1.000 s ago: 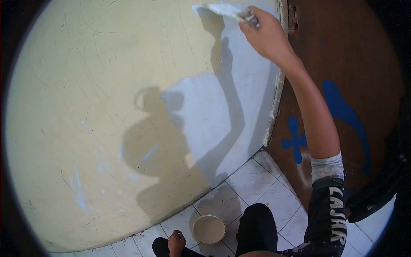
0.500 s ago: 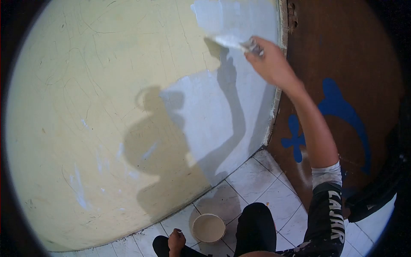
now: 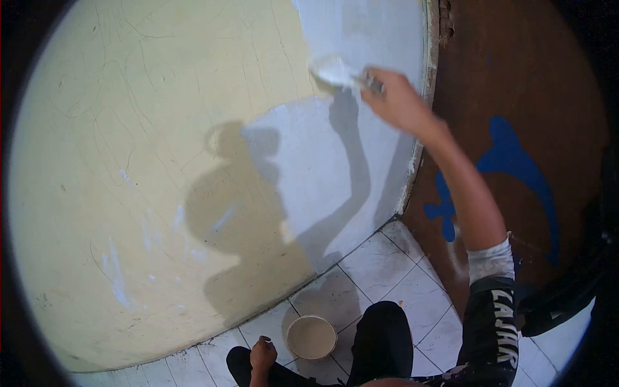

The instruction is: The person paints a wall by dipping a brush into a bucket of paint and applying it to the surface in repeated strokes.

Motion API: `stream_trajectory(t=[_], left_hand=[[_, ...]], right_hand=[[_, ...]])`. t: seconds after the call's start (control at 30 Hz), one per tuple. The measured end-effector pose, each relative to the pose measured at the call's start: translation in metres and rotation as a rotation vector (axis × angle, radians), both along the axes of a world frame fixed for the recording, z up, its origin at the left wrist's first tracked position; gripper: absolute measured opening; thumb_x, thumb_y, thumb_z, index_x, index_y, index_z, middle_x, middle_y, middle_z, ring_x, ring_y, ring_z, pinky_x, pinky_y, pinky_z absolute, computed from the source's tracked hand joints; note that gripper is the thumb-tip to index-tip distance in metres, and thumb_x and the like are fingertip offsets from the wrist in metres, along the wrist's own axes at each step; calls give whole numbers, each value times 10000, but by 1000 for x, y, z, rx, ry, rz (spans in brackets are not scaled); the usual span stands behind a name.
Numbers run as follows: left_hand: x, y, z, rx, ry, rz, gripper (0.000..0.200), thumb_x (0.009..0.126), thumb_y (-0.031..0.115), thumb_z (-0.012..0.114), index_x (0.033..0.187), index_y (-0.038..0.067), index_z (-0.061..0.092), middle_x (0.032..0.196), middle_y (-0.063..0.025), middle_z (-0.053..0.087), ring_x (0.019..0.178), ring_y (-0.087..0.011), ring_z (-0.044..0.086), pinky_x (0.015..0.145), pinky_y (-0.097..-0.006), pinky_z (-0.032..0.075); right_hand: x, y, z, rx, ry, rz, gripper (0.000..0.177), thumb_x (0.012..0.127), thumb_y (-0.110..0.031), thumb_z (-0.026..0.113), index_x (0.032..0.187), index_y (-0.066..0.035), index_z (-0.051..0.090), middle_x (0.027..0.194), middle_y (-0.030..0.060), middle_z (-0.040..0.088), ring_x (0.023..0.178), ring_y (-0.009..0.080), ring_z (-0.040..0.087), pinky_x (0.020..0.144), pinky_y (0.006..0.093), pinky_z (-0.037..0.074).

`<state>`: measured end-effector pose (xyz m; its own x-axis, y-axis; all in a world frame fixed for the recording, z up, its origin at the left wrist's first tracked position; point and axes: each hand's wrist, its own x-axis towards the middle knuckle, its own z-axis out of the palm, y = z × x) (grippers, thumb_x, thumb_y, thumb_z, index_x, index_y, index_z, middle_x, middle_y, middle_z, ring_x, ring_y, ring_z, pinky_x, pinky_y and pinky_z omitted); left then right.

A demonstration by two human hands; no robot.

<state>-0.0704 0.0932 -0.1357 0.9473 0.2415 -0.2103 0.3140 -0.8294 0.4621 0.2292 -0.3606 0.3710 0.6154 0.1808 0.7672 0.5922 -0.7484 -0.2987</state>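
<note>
My right hand (image 3: 400,100) is closed round the handle of a wide paintbrush (image 3: 336,72), its head coated in white paint. The bristles are against or very close to the wall (image 3: 161,142), at the border between old yellow paint and the fresh white patch (image 3: 322,148). My left hand (image 3: 263,355) rests at my left knee with its fingers curled. What it holds, if anything, is too small to make out. Beside it on the floor stands a round paint bucket (image 3: 312,337), its inside pale.
To the right is a brown door (image 3: 516,71) with a blue dolphin-like shape (image 3: 516,161), next to a worn frame edge (image 3: 412,174). White floor tiles (image 3: 380,264) meet the wall's base. My shadow falls across the wall, which has cracks and stray white smears.
My right hand and the paintbrush have moved slightly down and left, and white now covers more of the wall's upper part. My left hand stays at the knee.
</note>
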Motion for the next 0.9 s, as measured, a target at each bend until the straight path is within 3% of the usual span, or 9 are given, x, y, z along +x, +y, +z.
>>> stream_trajectory(t=[0.1, 0.23, 0.33, 0.53, 0.6, 0.7, 0.83, 0.9], left_hand=[[4, -1, -4, 42, 17, -18, 219, 901, 186, 619, 1091, 77, 624, 883, -151, 733, 877, -368, 706, 765, -482, 552], [6, -4, 1, -12, 32, -13, 219, 910, 192, 616, 1099, 81, 618, 917, -155, 732, 892, -374, 700, 779, -480, 549], [5, -4, -1, 3, 29, -21, 228, 917, 199, 608, 1113, 82, 610, 949, -161, 731, 915, -370, 698, 789, -480, 545], [4, -2, 1, 1, 30, -12, 228, 916, 203, 611, 1111, 85, 609, 942, -155, 728, 910, -363, 701, 784, -482, 546], [4, -5, 4, -1, 22, -5, 226, 916, 202, 611, 1107, 83, 616, 946, -159, 729, 901, -369, 703, 786, -485, 547], [4, 0, -10, 18, 8, -26, 228, 914, 197, 609, 1108, 79, 620, 943, -164, 732, 895, -371, 705, 786, -485, 547], [5, -3, 1, 3, 37, -3, 239, 910, 201, 611, 1116, 81, 620, 935, -163, 735, 902, -368, 705, 786, -481, 548], [5, -2, -1, 37, 30, 2, 242, 910, 211, 613, 1115, 82, 619, 926, -151, 737, 906, -364, 706, 788, -479, 548]], right_hand=[[-21, 2, -59, -6, 233, -11, 266, 878, -128, 638, 1098, 15, 602, 858, 281, 654, 832, 466, 648, 746, 485, 504], [-41, 5, -90, -49, 345, -86, 291, 891, -112, 639, 1143, 31, 617, 874, 287, 654, 837, 405, 674, 764, 456, 503], [-38, 1, -68, -126, 418, -76, 335, 884, -124, 648, 1173, 42, 620, 905, 281, 674, 857, 380, 685, 784, 444, 514], [-9, 11, 39, -201, 195, -147, 328, 872, -160, 690, 1144, 22, 658, 909, 241, 699, 845, 335, 700, 760, 422, 529], [2, 5, 67, -178, -41, -119, 327, 878, -178, 696, 1145, 5, 648, 875, 231, 693, 797, 297, 693, 720, 420, 525], [-14, 9, 114, -12, -53, -180, 234, 873, -126, 652, 1039, 35, 686, 830, 194, 708, 784, 270, 688, 699, 393, 530], [-31, 18, 130, 71, -247, -102, 237, 883, -138, 646, 1036, 38, 687, 810, 194, 706, 769, 273, 689, 692, 397, 529], [-17, 21, 113, 71, -260, -67, 239, 888, -147, 647, 1029, 41, 686, 827, 204, 707, 785, 288, 690, 702, 403, 528]])
